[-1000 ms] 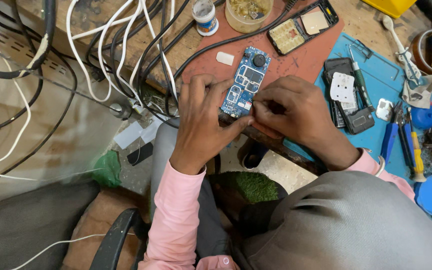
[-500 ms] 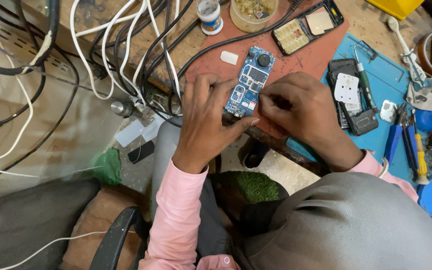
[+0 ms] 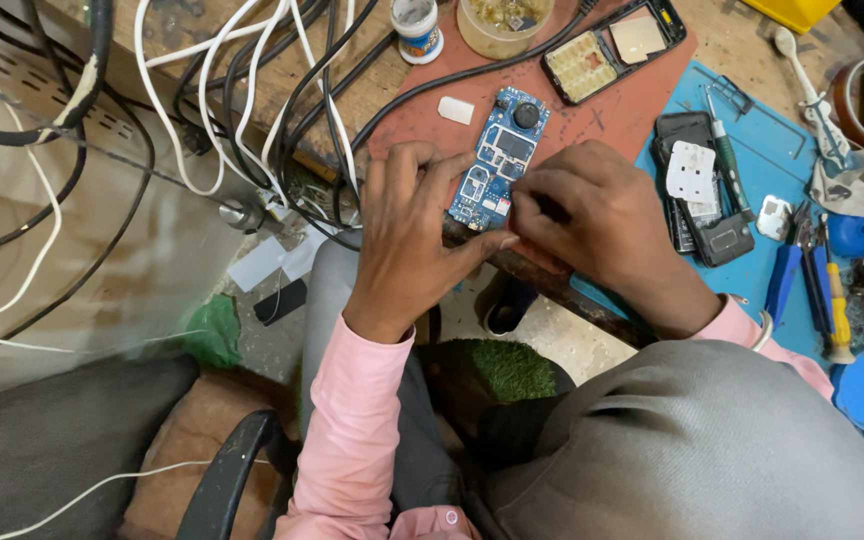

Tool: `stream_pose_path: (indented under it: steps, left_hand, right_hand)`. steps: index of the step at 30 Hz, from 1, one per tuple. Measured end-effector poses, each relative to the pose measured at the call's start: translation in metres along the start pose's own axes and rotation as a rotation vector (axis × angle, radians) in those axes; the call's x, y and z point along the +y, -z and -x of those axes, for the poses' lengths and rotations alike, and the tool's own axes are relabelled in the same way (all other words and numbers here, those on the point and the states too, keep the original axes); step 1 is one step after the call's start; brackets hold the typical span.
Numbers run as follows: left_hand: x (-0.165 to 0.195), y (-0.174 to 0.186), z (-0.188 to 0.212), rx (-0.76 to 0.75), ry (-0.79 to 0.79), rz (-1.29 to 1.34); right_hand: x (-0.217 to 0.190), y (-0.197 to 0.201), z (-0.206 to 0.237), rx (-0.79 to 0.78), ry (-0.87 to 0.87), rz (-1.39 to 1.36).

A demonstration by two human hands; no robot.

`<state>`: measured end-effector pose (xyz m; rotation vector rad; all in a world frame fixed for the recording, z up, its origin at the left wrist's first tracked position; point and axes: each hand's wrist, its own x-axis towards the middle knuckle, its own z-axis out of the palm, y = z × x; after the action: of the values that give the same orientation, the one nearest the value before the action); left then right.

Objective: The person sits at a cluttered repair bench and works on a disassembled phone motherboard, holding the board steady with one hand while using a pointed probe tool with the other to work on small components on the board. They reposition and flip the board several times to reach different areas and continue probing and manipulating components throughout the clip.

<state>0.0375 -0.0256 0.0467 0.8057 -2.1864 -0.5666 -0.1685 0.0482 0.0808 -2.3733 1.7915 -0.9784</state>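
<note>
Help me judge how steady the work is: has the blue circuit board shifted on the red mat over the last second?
No. The blue circuit board keeps the same gap and slant beside the small white piece on the red mat.

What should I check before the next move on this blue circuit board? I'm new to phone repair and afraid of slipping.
1. Circuit board flat on the red mat: ok.
2. Left hand steadying its lower edge: ok.
3. Right hand holding a tool: cannot tell, fingers hide it.
4. Cables clear of the board: ok.
5. Board's lower end well back from the bench edge: not ok.
</note>
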Motion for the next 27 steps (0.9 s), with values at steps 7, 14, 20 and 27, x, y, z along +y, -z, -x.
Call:
stream_pose_path:
  steps: [7, 14, 20, 27]
  left_hand:
    - [-0.0013, -0.0002, -0.0002, 0.007, -0.016, -0.005]
    - [-0.0013, -0.0005, -0.0004, 0.014, -0.023, 0.002]
    - [0.0002, -0.0001, -0.0009, -0.001, -0.008, -0.004]
    - [-0.0004, 0.0000, -0.0011, 0.000, -0.006, 0.011]
  right_hand:
    - [-0.0008, 0.0029, -0.0007, -0.028, 0.013, -0.030]
    - [-0.0019, 0.0036, -0.0002, -0.022, -0.006, 0.004]
    - [0.0006, 0.0035, 0.0003, -0.020, -0.001, 0.007]
    - [-0.0001, 0.0038, 0.0013, -0.032, -0.034, 0.035]
